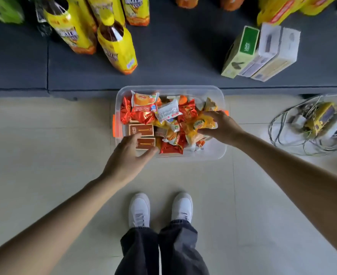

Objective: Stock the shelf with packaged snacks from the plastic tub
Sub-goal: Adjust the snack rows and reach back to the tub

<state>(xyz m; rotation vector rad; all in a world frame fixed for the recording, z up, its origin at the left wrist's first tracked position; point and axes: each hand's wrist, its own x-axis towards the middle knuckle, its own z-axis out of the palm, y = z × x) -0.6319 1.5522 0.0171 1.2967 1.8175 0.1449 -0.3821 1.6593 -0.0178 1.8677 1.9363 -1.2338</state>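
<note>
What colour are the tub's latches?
Orange, on the clear plastic tub; left latch shows best in the head view.

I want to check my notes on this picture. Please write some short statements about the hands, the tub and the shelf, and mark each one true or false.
1. The right hand grips a yellow plastic snack packet. True.
2. The left hand lifts a red foil packet high above the tub. False: it reaches onto a brown cardboard box inside the clear plastic tub.
3. The tub stands on the dark grey shelf. False: it stands on the pale tiled floor, against the shelf's front edge.
4. Tall yellow bags stand on the shelf. True.
</note>
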